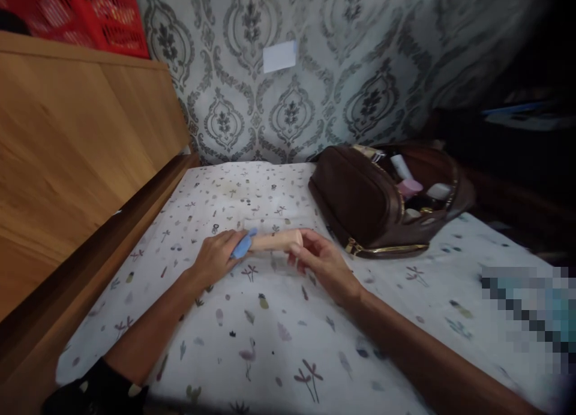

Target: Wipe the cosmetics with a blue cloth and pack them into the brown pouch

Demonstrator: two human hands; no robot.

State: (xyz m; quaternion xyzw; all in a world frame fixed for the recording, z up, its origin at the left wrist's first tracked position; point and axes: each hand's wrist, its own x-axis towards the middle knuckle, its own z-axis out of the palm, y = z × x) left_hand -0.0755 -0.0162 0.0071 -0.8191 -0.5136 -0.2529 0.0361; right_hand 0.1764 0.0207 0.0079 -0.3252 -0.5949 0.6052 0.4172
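A beige tube (275, 241) with a blue end lies level just above the patterned bedsheet (270, 337), held between both hands. My left hand (219, 256) is closed on the blue end (243, 244). My right hand (318, 262) pinches the tube's other, pale end with its fingertips. Both forearms reach in from the bottom of the view.
An open brown toiletry bag (360, 202) with gold zips lies just right of the hands, holding small bottles and tubes (411, 187). A wooden headboard (81, 151) runs along the left. Patterned wallpaper (315, 73) is behind, with a red crate (90, 13) at the top left.
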